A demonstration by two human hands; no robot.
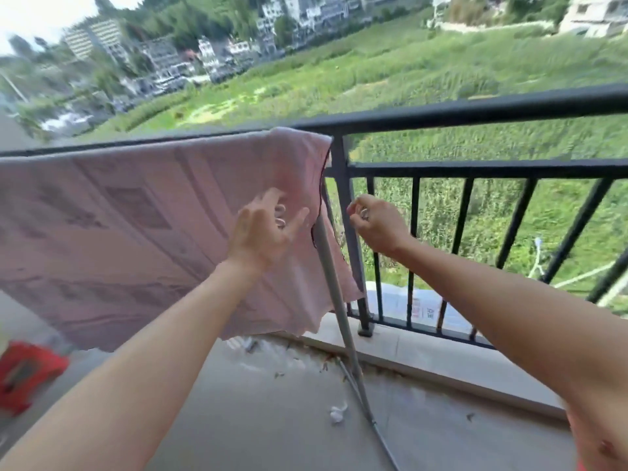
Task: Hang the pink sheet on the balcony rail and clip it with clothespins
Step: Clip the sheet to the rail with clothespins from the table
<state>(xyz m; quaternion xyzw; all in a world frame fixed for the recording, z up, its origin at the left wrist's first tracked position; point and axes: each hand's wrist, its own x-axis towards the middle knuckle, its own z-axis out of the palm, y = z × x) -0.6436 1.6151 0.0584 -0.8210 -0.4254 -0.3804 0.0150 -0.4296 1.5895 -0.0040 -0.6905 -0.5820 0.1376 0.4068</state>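
The pink sheet (129,226) is draped over the black balcony rail (458,112) and hangs down on my side, its right edge next to a rail post. My left hand (261,232) is raised in front of the sheet's right part, fingers spread around pale clothespins (280,217). My right hand (377,226) is just right of the sheet's edge, in front of the bars, fingers pinched on a small pale clothespin (364,214). No clothespin is visible on the rail itself.
A grey pole (336,300) leans from the sheet's edge down to the concrete floor. A red plastic stool (25,372) stands at lower left. Small debris and white scraps (336,414) lie near the ledge (424,355). Beyond the rail are fields and buildings.
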